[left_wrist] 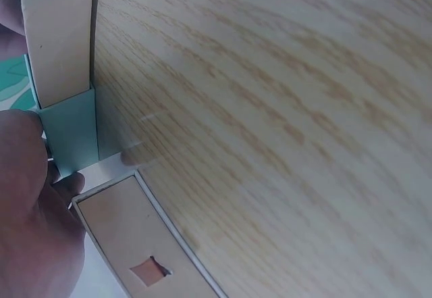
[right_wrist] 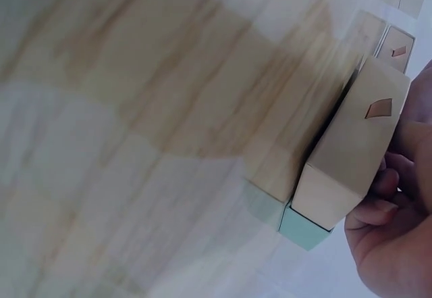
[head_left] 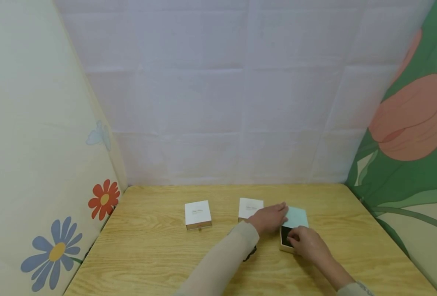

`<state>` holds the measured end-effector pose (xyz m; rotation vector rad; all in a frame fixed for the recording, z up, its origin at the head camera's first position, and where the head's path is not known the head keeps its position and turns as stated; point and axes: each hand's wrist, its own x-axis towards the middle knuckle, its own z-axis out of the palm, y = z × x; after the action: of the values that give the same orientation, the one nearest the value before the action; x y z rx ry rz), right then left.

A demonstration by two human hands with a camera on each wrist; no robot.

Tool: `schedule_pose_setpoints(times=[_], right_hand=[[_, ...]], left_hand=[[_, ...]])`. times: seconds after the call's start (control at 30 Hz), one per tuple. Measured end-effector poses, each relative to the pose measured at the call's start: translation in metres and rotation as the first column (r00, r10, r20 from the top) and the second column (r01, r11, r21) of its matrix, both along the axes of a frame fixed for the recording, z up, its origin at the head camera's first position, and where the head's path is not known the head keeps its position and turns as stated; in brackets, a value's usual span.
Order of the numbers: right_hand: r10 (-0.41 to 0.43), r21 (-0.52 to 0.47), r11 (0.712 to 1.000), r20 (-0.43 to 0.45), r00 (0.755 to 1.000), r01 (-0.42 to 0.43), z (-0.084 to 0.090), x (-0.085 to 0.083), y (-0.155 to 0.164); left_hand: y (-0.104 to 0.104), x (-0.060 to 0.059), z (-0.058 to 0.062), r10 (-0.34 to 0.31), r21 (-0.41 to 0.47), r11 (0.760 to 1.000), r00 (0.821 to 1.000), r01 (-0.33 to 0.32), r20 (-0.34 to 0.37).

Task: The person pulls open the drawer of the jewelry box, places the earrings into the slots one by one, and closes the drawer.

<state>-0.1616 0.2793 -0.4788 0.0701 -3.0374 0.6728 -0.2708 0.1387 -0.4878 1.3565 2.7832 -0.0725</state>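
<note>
A small box with a mint sleeve (head_left: 297, 216) lies at the right of the wooden table (head_left: 159, 255). Its beige drawer (head_left: 285, 238) is slid partly out toward me and shows a dark inside. My left hand (head_left: 277, 213) grips the sleeve from its left side. My right hand (head_left: 296, 238) holds the drawer's front end. In the right wrist view the fingers (right_wrist: 378, 210) curl under the drawer (right_wrist: 347, 156), which sticks out of the mint sleeve (right_wrist: 304, 230). The left wrist view shows the mint sleeve (left_wrist: 71, 136) against my left hand (left_wrist: 30, 203).
Two shut white boxes stand on the table: one (head_left: 197, 214) left of centre, one (head_left: 250, 207) just behind my left hand. The nearer white box (left_wrist: 138, 244) shows a ribbon tab. Cloth walls close off the table on the left, back and right.
</note>
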Motion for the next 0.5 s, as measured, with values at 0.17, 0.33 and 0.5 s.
schedule_pose_setpoints(times=[0.17, 0.33, 0.5], right_hand=[[0.009, 0.011, 1.0, 0.004, 1.0, -0.009, 0.0015, 0.0002, 0.0], [0.015, 0.018, 1.0, 0.009, 1.0, -0.016, 0.0025, 0.0004, 0.0001], [0.02, 0.022, 1.0, 0.002, 1.0, -0.02, 0.0015, 0.0, 0.0002]], left_hand=[[0.0001, 0.0006, 0.0012, 0.003, -0.004, 1.0, 1.0, -0.003, 0.006], [0.0012, -0.0006, -0.0001, 0.005, -0.008, 1.0, 1.0, -0.004, 0.009], [0.0013, -0.002, -0.0029, 0.004, -0.008, 1.0, 1.0, -0.004, 0.005]])
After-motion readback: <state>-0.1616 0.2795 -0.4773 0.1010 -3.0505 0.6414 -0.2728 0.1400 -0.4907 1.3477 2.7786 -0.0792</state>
